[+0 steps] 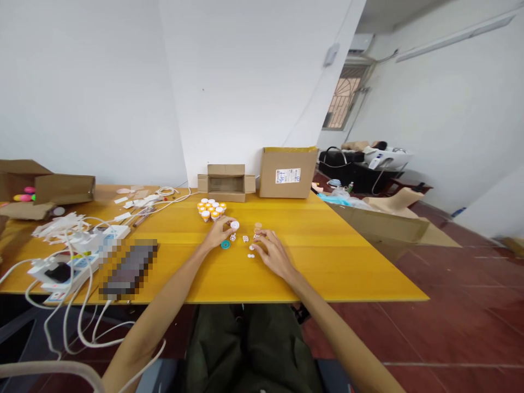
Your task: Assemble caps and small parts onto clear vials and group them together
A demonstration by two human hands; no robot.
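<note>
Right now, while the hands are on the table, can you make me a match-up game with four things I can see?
Things:
1. Bunched pieces
2. Round disc beside the left hand
3. Small box behind the bunched pieces
4. Tall box

Clues:
A. Flaps spread open
B. Teal
C. White label on its front
D. White and orange

Right pairs: 1-D, 2-B, 3-A, 4-C

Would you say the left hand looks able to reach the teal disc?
Probably yes: the teal disc lies near the left hand, nothing visibly between, though that hand holds a white piece.
</note>
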